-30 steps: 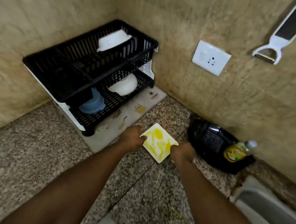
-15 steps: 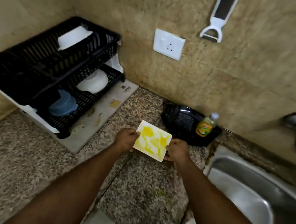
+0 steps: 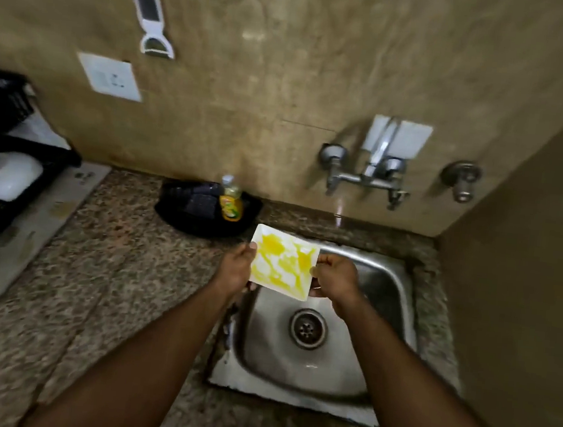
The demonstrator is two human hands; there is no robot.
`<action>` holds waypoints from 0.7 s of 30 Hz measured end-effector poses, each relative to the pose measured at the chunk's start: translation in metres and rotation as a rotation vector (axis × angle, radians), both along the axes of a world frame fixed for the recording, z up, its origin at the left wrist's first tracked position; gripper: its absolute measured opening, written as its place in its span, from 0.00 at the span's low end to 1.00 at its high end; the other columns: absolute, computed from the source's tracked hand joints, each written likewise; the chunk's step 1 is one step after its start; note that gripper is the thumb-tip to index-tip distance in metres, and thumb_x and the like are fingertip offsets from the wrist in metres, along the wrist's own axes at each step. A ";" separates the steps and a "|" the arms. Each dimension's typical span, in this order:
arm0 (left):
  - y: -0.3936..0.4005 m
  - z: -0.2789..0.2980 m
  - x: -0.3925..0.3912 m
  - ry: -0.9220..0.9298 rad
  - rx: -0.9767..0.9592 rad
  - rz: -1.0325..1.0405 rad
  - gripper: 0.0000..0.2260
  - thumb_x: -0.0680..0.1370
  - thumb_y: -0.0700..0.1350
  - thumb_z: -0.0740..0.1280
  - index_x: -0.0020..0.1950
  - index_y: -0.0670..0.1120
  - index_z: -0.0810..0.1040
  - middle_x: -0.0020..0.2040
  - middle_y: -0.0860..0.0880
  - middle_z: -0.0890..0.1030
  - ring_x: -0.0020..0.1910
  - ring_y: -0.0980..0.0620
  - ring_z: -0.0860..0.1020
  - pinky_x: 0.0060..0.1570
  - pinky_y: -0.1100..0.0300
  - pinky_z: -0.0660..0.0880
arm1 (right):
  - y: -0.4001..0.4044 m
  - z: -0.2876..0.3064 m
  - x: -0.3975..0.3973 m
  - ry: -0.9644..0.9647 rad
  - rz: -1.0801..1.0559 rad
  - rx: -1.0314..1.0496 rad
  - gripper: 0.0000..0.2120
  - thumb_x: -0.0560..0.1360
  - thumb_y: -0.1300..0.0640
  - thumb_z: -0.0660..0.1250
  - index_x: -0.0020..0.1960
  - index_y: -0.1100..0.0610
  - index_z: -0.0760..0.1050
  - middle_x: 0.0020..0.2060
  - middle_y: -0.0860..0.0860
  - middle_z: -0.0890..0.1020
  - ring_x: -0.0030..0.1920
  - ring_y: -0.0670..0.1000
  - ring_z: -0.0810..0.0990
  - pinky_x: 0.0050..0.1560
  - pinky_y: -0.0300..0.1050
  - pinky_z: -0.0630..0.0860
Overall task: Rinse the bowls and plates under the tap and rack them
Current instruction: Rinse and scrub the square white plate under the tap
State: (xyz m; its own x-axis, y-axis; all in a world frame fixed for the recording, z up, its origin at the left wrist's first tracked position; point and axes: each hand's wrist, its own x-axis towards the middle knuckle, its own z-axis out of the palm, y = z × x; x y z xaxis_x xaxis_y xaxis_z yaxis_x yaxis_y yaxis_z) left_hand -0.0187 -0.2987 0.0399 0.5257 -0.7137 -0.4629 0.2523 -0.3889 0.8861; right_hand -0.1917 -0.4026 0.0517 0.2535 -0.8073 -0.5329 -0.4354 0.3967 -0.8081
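You are holding the yellow-smeared square plate (image 3: 284, 262) over the sink (image 3: 390, 285) rim, left hand (image 3: 236, 267) and right hand (image 3: 335, 276) each keeping a pinching grip on an edge.

You held a square plate (image 3: 282, 262) smeared yellow at frame centre, left hand (image 3: 235, 268) and right hand (image 3: 335, 276) gripping its edges, above the sink (image 3: 391, 286); tap (image 3: 368, 173) upper right.

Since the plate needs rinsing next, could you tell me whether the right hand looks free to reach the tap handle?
Probably not yet: the right hand grips the plate, as does the left hand. Nothing blocks the tap.
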 end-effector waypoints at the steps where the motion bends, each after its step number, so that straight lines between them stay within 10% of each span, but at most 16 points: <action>1: -0.008 0.000 -0.013 0.001 -0.014 -0.009 0.14 0.87 0.49 0.59 0.52 0.39 0.77 0.24 0.46 0.76 0.16 0.52 0.70 0.19 0.68 0.62 | -0.008 0.003 -0.014 0.028 -0.002 -0.027 0.10 0.76 0.69 0.65 0.49 0.58 0.82 0.43 0.58 0.87 0.39 0.55 0.87 0.32 0.48 0.82; 6: -0.047 0.003 -0.066 0.039 -0.059 -0.015 0.18 0.87 0.51 0.59 0.56 0.36 0.77 0.28 0.43 0.76 0.20 0.49 0.70 0.23 0.64 0.63 | -0.053 0.022 -0.071 0.112 -0.104 -0.200 0.06 0.72 0.56 0.69 0.38 0.55 0.81 0.35 0.57 0.86 0.36 0.58 0.87 0.36 0.58 0.85; 12: -0.071 0.018 -0.093 0.007 -0.041 0.010 0.17 0.86 0.52 0.58 0.54 0.39 0.77 0.27 0.45 0.77 0.19 0.51 0.71 0.22 0.64 0.64 | -0.110 0.064 -0.087 0.199 -0.215 -0.617 0.23 0.72 0.39 0.71 0.54 0.58 0.82 0.43 0.56 0.87 0.47 0.58 0.85 0.51 0.49 0.81; 21: -0.089 0.021 -0.090 0.006 -0.067 0.033 0.18 0.86 0.53 0.60 0.60 0.40 0.78 0.36 0.43 0.78 0.23 0.51 0.73 0.20 0.63 0.68 | -0.146 0.077 -0.064 0.378 -0.069 -0.813 0.26 0.81 0.40 0.61 0.43 0.61 0.82 0.40 0.60 0.85 0.42 0.61 0.83 0.38 0.43 0.65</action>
